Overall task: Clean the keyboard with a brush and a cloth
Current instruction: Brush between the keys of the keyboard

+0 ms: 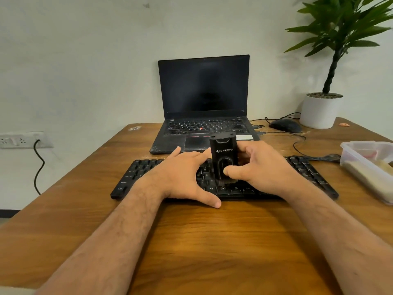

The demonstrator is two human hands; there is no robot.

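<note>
Two hands work over the black keyboard point(223, 179) at the desk's point(212, 241) middle. The right hand point(263, 169) pinches the black brush point(223, 158) upright, thumb on its front, bristles down on the bottom key row, likely so the tips reach between keys. The left hand point(182, 175) lies flat with fingers spread on the keys just beside the brush, probably to steady the board. The brush reads "STRIFF"; keys near it show "Alt" and "Ctrl". No cloth is visible. Beyond the hands stands an open laptop point(203, 103).
</note>
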